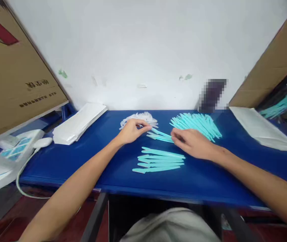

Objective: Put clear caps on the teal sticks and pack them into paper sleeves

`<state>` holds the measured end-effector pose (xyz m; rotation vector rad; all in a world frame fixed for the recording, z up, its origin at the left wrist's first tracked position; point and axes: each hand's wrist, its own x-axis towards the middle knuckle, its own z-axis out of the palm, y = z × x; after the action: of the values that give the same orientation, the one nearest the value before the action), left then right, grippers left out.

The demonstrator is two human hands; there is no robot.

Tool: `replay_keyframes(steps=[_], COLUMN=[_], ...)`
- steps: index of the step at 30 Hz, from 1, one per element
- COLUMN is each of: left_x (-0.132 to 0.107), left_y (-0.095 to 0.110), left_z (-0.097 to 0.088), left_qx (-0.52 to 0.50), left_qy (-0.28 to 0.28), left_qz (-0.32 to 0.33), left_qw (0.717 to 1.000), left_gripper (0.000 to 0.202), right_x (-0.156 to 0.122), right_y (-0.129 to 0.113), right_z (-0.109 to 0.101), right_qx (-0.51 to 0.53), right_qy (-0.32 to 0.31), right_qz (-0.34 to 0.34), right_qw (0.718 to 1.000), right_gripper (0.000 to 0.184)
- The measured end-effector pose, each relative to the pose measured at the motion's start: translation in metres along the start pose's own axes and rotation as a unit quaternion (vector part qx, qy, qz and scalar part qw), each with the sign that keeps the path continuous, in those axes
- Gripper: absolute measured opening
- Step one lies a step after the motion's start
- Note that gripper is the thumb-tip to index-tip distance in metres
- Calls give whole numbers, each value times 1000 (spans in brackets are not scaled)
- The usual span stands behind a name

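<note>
Turquoise eyebrow razors lie on the blue tabletop (83, 161). My right hand (192, 143) is closed, pinching the handle end of one eyebrow razor (162, 133) that points left. At that razor's blade end, the thumb and forefinger of my left hand (131, 131) are pinched together; whether a clear cap is between them I cannot tell. Just below the held razor are one or more others, partly overlapping. Nearer me, several razors (162, 160) form a loose row, blade ends left. Behind my left hand is a heap of clear plastic caps (146, 117).
Behind my right hand lies a big turquoise razor pile (199, 124). White packets (79, 122) are stacked at left, beside a white device with a cable (19, 174). A cardboard box (19, 67) stands far left. A white sheet (267, 129) lies at right.
</note>
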<state>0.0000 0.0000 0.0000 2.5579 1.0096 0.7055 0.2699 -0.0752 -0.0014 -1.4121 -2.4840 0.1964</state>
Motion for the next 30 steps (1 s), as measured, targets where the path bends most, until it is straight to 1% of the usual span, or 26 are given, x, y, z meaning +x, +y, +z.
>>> replay_keyframes(steps=[3,4,6,9,11,13,16,18,22,27,30], left_x=[-6,-8,-11,-15,-17,-17,-16,-14,-11,-8,-7], left_y=[-16,-21,-31,-40,-44,-46,-44,-41,-31,-19,-15], left_z=[-11,-16,-25,-35,-38,-37,-32,-29,-24,-18,-13], left_qx=[133,166,222,252,255,253,247,242,216,95,29], left_qy=[13,10,-3,-55,-88,-106,-108,-103,-75,11,50], left_qz=[40,41,23,-14,-26,-26,-7,10,36,43,40], left_qw=[990,985,975,966,963,961,963,965,973,995,998], left_gripper=[35,35,35,33,33,34,33,30,24,18,19], right_x=[0,0,1,2,2,0,-3,-6,-8,-7,-6], right_y=[0,0,1,2,0,-5,-13,-17,-20,-20,-21], right_z=[1,2,3,6,6,5,2,0,-2,-1,0], right_qx=[0,-1,-6,-10,-4,6,24,37,48,88,97], right_qy=[-10,-11,-8,15,26,19,-16,-44,-77,-105,-93], right_qz=[4,5,12,11,-3,-16,-32,-48,-67,-53,-60], right_qw=[1000,1000,1000,1000,1000,1000,999,997,994,989,989], right_gripper=[12,12,12,16,18,22,32,35,32,26,23])
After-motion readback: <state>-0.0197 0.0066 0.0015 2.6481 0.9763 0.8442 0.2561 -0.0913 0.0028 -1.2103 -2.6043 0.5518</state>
